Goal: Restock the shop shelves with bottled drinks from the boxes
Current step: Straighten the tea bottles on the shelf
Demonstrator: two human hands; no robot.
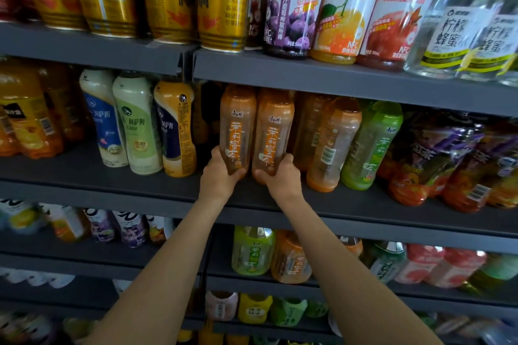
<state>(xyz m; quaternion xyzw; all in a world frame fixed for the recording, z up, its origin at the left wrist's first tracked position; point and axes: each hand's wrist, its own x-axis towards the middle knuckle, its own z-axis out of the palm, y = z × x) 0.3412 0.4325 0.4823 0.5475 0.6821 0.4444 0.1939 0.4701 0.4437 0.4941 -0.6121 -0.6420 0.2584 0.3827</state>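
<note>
Here I have two jasmine honey tea bottles going onto the middle shelf, one per hand.

My left hand (221,173) grips the base of the left tea bottle (237,127), fingers curled round its far side and thumb in front; my right hand (280,175) holds the right tea bottle (274,134) the same way, and the two bottles touch just above my fingertips. Both are held low, so I judge they could tip forward off the shelf (168,190) or knock the orange bottle (332,145) just beyond my right fingers into the green tea bottle (370,145). Whether the bases already rest on the shelf I cannot tell; my hands hide them. The caps are lost under the upper shelf edge (336,81), and no boxes show.
</note>
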